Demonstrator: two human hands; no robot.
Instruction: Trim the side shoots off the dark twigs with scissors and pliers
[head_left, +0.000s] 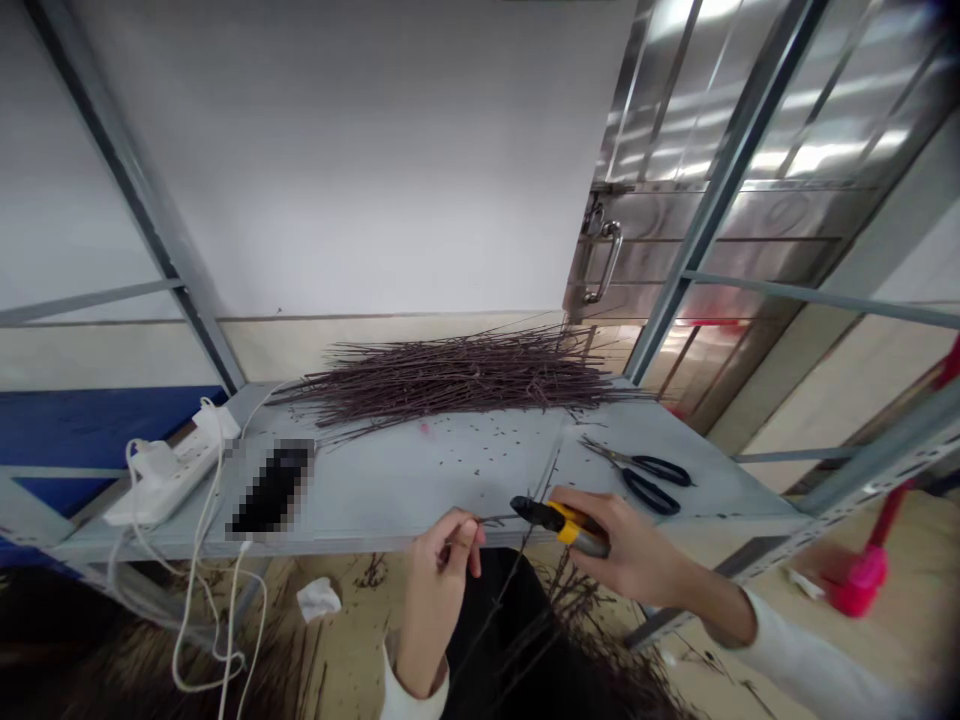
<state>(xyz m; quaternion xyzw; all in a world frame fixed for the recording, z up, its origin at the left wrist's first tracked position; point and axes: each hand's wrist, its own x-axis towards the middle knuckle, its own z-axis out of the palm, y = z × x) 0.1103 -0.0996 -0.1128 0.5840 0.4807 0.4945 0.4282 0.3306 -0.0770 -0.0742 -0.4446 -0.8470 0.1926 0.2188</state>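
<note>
My left hand (448, 550) is closed, pinching a thin dark twig (495, 519) near the shelf's front edge. The twig runs right, toward the jaws of a pair of yellow and black cutting pliers (564, 525). My right hand (626, 545) is wrapped around the pliers' handles. Whether the jaws touch the twig I cannot tell. Behind my hands, a long pile of dark twigs (457, 375) lies along the back of the grey shelf (375, 490). Black-handled scissors (641, 470) rest on the shelf, beyond my right hand.
A white power strip (176, 465) with cables stands at the shelf's left end, next to a dark, pixelated phone-like object (271, 490). Branched twigs (577, 610) lie over and beside my lap. Metal posts (720, 190) rise at the shelf's corners. Crumpled white paper (319, 599) lies on the floor.
</note>
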